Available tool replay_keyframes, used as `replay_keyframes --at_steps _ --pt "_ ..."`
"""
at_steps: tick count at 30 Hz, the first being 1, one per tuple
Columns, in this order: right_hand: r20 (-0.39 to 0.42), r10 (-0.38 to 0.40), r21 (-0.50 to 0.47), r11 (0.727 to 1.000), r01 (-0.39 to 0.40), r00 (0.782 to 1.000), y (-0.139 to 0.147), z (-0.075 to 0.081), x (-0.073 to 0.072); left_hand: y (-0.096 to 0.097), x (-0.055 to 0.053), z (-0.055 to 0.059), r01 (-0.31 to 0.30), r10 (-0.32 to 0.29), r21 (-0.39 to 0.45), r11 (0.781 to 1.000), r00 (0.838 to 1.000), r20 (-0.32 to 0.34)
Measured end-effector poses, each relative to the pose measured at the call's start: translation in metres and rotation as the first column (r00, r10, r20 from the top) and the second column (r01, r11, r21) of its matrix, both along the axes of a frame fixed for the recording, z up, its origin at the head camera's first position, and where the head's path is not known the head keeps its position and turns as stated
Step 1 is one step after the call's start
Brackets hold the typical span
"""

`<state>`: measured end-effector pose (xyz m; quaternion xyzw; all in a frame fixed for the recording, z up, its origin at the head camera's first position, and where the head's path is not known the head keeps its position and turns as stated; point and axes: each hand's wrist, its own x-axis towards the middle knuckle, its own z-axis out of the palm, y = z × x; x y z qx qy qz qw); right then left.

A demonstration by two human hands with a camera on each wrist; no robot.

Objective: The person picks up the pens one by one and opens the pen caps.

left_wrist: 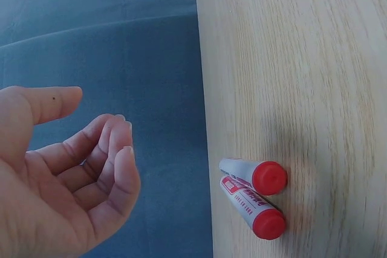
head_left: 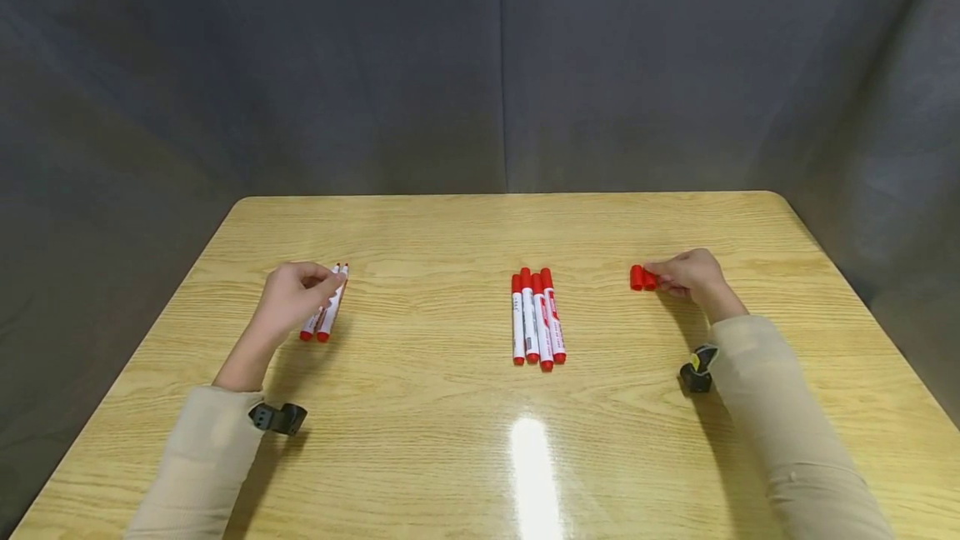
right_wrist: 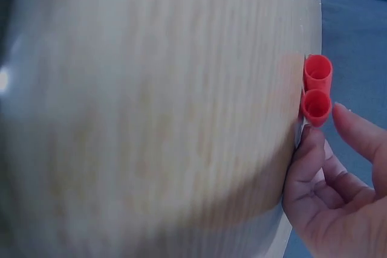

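Two uncapped red markers (head_left: 327, 322) lie side by side at the left of the table, red tips pointing away. Just over them is my left hand (head_left: 291, 298), fingers loosely curved. The left wrist view shows a gap between this hand's thumb and fingers, with nothing held; the markers (left_wrist: 247, 200) lie apart from it. At the right, two red marker caps (head_left: 637, 277) lie next to each other, their hollow ends facing the right wrist camera. My right hand (head_left: 692, 273) is at the nearer cap (right_wrist: 316, 107), thumb and forefinger apart beside it; whether they touch it is unclear.
Several capped red markers (head_left: 537, 319) lie in a row at the middle of the wooden table (head_left: 420, 440). A dark cloth (head_left: 360, 73) hangs behind the table and along its sides.
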<state>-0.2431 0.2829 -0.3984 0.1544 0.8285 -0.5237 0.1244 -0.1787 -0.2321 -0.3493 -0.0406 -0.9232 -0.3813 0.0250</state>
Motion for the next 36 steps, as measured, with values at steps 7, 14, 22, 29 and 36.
replay_keyframes --at_steps 7,14,22,29,36 --pt "-0.010 -0.005 0.001 1.000 0.005 1.000 0.002 0.000 0.000 0.001 -0.001 0.001 -0.002 0.002 0.004 1.000 1.000 -0.002" --pt "-0.029 0.015 -0.075 0.997 -0.017 0.999 0.007 0.002 0.005 0.004 -0.001 0.001 0.015 -0.015 0.022 1.000 1.000 -0.005" --pt "-0.043 0.036 -0.155 0.987 -0.043 0.998 0.010 0.010 0.013 0.013 -0.003 0.001 0.046 -0.047 0.072 0.996 0.999 0.015" --pt "-0.048 0.072 -0.144 0.986 -0.078 0.996 0.008 0.016 0.019 0.025 -0.004 0.000 0.077 -0.081 0.119 0.990 0.996 0.026" --pt "-0.067 0.090 -0.131 0.987 -0.098 0.994 0.006 0.019 0.025 0.038 -0.007 -0.005 0.116 -0.116 0.169 0.979 0.993 -0.007"
